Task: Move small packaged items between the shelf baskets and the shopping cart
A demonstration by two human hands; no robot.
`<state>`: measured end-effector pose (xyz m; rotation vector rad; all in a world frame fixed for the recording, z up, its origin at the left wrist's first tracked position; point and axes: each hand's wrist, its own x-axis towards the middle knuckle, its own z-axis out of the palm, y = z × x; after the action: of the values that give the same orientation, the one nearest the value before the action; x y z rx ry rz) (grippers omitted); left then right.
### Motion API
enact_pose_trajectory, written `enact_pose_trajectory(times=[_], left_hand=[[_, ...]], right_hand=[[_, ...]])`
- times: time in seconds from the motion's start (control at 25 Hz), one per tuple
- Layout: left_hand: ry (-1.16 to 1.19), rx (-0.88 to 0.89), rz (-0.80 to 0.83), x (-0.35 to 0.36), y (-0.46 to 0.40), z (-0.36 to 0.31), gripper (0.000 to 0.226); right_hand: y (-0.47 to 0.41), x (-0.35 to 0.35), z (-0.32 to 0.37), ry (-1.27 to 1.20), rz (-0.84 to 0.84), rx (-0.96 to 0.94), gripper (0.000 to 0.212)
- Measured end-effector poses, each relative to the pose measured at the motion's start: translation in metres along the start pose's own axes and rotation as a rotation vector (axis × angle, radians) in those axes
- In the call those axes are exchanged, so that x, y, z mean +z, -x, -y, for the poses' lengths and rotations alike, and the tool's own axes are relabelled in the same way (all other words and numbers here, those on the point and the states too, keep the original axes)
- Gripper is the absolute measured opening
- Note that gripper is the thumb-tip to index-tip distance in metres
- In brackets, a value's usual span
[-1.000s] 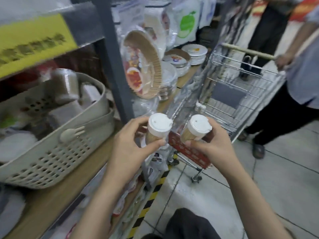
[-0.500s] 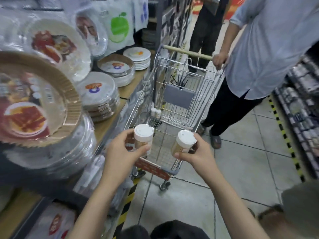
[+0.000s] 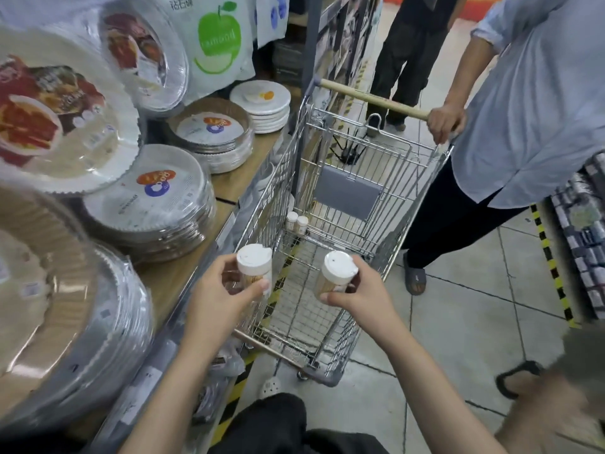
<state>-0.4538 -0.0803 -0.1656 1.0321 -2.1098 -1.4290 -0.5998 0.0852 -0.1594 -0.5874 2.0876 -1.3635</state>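
Left hand grip pinching white-capped jar, right hand grip pinching matching jar, above cart

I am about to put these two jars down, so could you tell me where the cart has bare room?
The near wire floor of the shopping cart, below the jar in the left hand and the jar in the right hand, is bare up to the two small jars in the far left corner. The shelf beside it is crowded with plate stacks.

The cart basket lies open from above. Two small jars stand in its far corner. Stacked plates crowd the shelf beside it.
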Motion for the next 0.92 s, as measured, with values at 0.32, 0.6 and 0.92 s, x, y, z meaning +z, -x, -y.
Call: enact_pose_trajectory(times=[0.32, 0.6, 0.92], left_hand=[[-0.053, -0.063, 0.047, 0.036, -0.069, 0.001, 0.049], [-0.091, -0.261, -0.155, 0.084, -0.108, 0.009, 0.049], [-0.094, -0.513, -0.351, 0.197, -0.129, -0.029, 0.059]], right_hand=[[-0.073, -0.024, -0.011, 0.047, -0.027, 0.114, 0.053], [-0.194, -0.05, -0.038, 0.155, 0.228, 0.174, 0.063], [-0.291, -0.12, -0.062, 0.205, 0.47, 0.167, 0.045]])
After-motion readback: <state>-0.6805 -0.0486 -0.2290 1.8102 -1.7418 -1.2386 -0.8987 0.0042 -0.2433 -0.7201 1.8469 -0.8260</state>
